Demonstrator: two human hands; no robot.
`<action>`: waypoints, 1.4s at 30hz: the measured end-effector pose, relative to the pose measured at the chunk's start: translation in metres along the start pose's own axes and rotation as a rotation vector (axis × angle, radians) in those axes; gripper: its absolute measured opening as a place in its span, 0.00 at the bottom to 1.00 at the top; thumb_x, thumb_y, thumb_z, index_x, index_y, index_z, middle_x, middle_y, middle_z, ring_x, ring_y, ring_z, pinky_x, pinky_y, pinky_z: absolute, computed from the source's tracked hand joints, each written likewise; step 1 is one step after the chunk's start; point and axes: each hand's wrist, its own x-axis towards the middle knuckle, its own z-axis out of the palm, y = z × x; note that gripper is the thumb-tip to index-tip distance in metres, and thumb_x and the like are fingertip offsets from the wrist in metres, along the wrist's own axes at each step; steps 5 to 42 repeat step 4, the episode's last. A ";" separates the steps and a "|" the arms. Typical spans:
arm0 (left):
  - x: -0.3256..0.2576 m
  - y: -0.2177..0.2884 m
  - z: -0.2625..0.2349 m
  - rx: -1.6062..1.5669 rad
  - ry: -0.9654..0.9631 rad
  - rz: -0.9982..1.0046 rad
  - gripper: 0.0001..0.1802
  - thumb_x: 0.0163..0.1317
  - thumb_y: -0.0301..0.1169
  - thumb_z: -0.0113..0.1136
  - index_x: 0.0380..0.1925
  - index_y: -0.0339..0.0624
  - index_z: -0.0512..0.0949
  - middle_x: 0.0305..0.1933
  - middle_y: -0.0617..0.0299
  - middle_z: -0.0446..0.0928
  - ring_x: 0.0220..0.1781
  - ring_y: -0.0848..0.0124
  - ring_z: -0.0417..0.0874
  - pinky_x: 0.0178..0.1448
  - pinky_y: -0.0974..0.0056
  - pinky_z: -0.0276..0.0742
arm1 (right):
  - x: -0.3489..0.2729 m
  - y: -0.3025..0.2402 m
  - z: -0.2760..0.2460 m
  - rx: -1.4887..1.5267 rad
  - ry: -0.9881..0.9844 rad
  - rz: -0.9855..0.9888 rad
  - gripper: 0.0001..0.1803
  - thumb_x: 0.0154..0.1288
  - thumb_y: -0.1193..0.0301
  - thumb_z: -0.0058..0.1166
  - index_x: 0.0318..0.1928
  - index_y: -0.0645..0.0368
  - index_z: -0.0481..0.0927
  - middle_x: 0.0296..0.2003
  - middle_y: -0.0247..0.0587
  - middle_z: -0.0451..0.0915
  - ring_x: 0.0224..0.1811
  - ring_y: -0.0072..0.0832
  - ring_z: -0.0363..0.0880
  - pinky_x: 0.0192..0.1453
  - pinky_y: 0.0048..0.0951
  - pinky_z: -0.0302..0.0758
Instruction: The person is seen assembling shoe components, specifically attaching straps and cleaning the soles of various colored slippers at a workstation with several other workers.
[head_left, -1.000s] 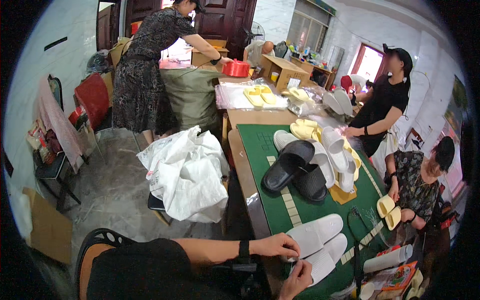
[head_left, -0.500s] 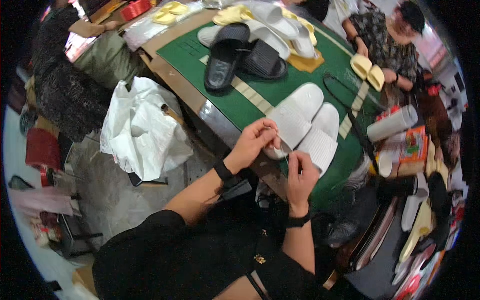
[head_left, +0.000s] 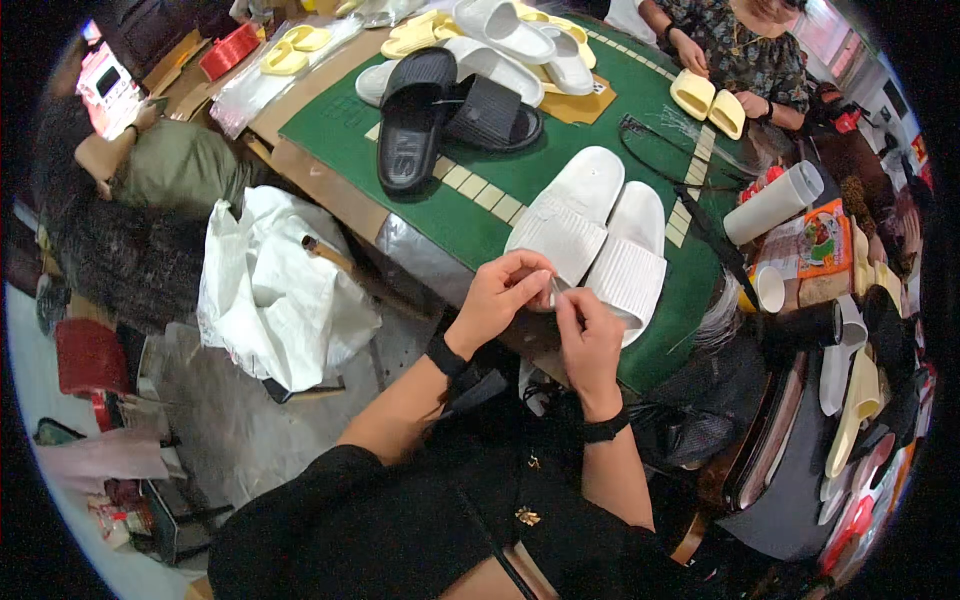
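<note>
My left hand [head_left: 505,300] and my right hand [head_left: 590,340] meet at the table's near edge, thumbs and forefingers pinched. Between the fingertips is a thin, pale strand [head_left: 555,290], mostly hidden by the fingers; its exact kind does not show. Just beyond the hands lies a pair of white slide sandals with ribbed straps, a left one [head_left: 570,215] and a right one [head_left: 632,262], toes pointing away. My fingers are over the heel end of this pair; whether they touch it I cannot tell.
Black slides [head_left: 414,120] and a heap of white and yellow slides [head_left: 505,30] lie on the green tabletop [head_left: 465,225]. A dark cord [head_left: 690,190] and a white cylinder [head_left: 773,203] are at right. A white sack [head_left: 285,285] stands left. A co-worker's hand [head_left: 690,55] is near yellow slides [head_left: 707,103].
My fingertips have come closer together, and less of the strand shows between them. The view has shifted, so the table sits further left. The person at the left is bent lower.
</note>
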 end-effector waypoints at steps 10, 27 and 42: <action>-0.001 -0.002 -0.002 0.076 0.030 -0.058 0.08 0.68 0.27 0.58 0.43 0.35 0.77 0.33 0.61 0.80 0.33 0.76 0.80 0.41 0.69 0.78 | -0.002 0.007 0.001 -0.053 -0.015 0.000 0.06 0.64 0.71 0.58 0.35 0.62 0.80 0.25 0.51 0.79 0.26 0.39 0.82 0.32 0.36 0.74; -0.001 -0.002 -0.002 0.076 0.030 -0.058 0.08 0.68 0.27 0.58 0.43 0.35 0.77 0.33 0.61 0.80 0.33 0.76 0.80 0.41 0.69 0.78 | -0.002 0.007 0.001 -0.053 -0.015 0.000 0.06 0.64 0.71 0.58 0.35 0.62 0.80 0.25 0.51 0.79 0.26 0.39 0.82 0.32 0.36 0.74; -0.001 -0.002 -0.002 0.076 0.030 -0.058 0.08 0.68 0.27 0.58 0.43 0.35 0.77 0.33 0.61 0.80 0.33 0.76 0.80 0.41 0.69 0.78 | -0.002 0.007 0.001 -0.053 -0.015 0.000 0.06 0.64 0.71 0.58 0.35 0.62 0.80 0.25 0.51 0.79 0.26 0.39 0.82 0.32 0.36 0.74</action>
